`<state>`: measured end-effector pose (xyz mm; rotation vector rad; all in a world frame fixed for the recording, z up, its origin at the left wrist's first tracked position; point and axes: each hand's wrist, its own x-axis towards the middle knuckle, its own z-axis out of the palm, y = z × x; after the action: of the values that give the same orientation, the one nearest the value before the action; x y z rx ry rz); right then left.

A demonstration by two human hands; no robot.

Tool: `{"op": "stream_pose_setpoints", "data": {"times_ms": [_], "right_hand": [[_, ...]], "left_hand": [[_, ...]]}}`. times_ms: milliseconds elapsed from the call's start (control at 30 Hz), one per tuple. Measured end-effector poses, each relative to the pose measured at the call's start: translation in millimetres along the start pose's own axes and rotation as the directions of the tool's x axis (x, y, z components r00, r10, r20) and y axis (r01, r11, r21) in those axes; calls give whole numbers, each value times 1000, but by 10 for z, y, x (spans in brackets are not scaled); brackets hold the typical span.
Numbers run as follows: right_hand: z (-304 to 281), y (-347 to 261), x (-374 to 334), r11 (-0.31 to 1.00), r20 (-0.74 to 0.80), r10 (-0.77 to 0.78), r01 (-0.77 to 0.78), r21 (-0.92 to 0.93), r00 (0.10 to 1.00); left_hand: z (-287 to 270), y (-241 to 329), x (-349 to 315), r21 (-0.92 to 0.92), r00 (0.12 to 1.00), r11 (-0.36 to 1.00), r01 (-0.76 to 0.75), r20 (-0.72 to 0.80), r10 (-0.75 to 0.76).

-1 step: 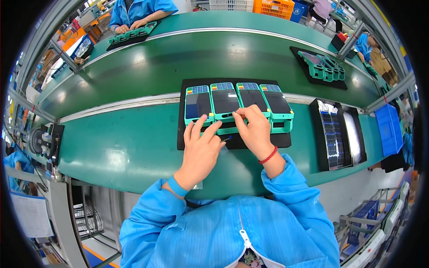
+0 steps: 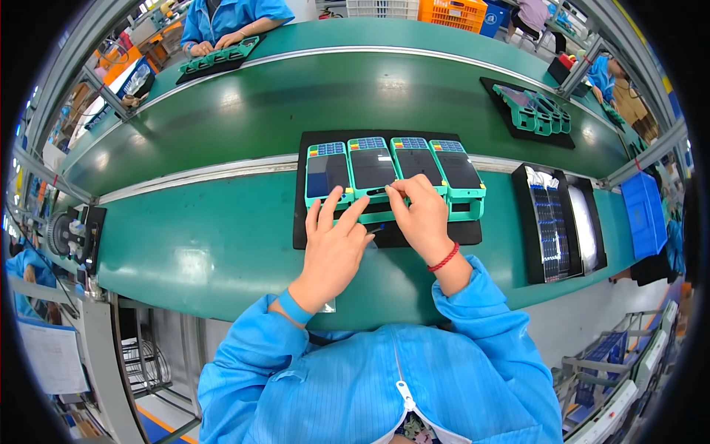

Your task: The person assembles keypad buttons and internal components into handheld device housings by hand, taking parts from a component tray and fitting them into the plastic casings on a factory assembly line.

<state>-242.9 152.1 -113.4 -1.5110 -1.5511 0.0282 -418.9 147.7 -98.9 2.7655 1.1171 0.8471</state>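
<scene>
Several green-framed payment terminals (image 2: 372, 166) with dark screens and blue keypads lie side by side on a black mat (image 2: 310, 235). My right hand (image 2: 423, 214) bends over the near end of the second terminal from the left, thumb and index finger pinched there; what they hold is too small to make out. A small dark oval part (image 2: 376, 191) shows at that end, beside the fingertips. My left hand (image 2: 330, 248) has its fingers spread, their tips at the near edges of the two left terminals. By its thumb is a small dark thing with a blue tip (image 2: 379, 229).
To the right stands a black box (image 2: 536, 222) with dark strips inside, next to a blue bin (image 2: 643, 214). Across the green belt (image 2: 296, 100), another black mat (image 2: 506, 111) bears green frames. A co-worker's hands (image 2: 214, 44) handle green frames at the far left.
My left index and middle fingers have shifted slightly up toward the terminals. The right hand looks the same.
</scene>
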Motion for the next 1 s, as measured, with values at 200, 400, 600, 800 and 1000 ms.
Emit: {"op": "stream_pose_setpoints", "data": {"times_ms": [200,400,600,800,1000], "right_hand": [[-115,61,76,965,112,-79,104,-240,991],[-266,142,473,942,379,79,55,-331,922],[-282,144,582,956,462,61,82,-282,885],[-670,-71,254,708,719,31,-523,474,694],[-825,-114,-11,884,169,-196,100,456,966]], "left_hand": [[103,-99,104,102,995,994,-38,90,29],[85,-132,102,131,990,988,-77,128,60],[-129,-88,94,-403,990,905,139,66,-123],[-129,91,94,-543,987,826,154,122,-104],[24,139,137,-792,865,363,490,388,-320]]}}
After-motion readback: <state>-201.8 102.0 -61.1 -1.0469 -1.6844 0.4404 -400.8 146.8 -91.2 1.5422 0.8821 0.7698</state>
